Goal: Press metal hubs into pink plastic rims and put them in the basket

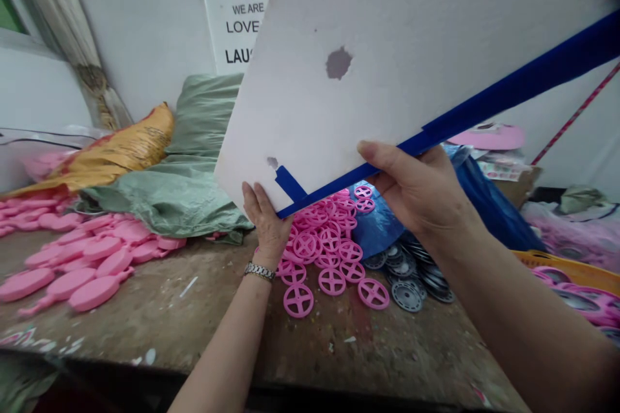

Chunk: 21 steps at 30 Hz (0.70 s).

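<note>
A large white foam board [397, 45] with a blue taped edge [508, 90] is held up and tilted in front of me. My left hand [266, 222] grips its lower corner from underneath, fingers pressed up against the board; a metal watch sits on that wrist. My right hand [416, 190] clasps the blue edge further right, thumb on top. The board has a dark dent near its middle. Under the board lies a heap of pink spoked wheels [329, 251] on the worn table [217, 322].
Grey round discs [411, 277] lie right of the pink wheels beside a blue bag [382, 226]. Pink oval paddle-shaped parts [82, 271] cover the table's left. Green [194, 168] and yellow sacks [121, 148] lean at the wall. An orange tray [576, 271] sits right.
</note>
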Each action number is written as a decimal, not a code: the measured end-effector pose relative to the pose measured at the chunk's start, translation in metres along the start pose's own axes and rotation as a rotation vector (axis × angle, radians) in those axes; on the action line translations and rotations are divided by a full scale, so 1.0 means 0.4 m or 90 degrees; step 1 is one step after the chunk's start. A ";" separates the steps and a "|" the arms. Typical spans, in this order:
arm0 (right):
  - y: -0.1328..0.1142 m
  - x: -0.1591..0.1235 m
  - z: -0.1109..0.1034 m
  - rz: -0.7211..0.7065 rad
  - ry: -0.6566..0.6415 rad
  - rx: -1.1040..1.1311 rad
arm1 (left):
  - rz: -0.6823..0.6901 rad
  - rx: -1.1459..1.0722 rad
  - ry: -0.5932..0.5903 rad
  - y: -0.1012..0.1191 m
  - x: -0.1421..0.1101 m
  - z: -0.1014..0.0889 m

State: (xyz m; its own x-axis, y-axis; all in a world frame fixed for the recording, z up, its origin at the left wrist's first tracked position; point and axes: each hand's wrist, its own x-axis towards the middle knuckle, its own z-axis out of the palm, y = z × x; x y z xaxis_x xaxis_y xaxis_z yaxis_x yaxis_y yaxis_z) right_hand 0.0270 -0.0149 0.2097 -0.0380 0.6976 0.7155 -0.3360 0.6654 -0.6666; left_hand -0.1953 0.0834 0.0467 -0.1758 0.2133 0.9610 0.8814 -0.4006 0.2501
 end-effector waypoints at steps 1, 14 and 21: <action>-0.001 0.001 0.002 -0.004 -0.005 0.005 | 0.009 0.006 0.013 0.000 0.005 -0.004; -0.107 0.018 0.104 -0.047 -0.226 -0.041 | -0.015 -0.012 0.081 0.002 0.129 -0.128; -0.044 -0.098 0.035 -0.077 -0.239 -0.343 | -0.125 -0.009 0.077 -0.041 0.214 -0.229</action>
State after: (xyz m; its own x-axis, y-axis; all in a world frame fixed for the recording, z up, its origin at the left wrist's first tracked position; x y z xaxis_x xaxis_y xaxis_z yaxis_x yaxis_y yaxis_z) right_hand 0.0213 -0.0576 0.1963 -0.3871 0.5345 0.7513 0.1547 0.8409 -0.5186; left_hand -0.2649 0.0267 0.1356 -0.3956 0.1799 0.9006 0.8187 -0.3753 0.4346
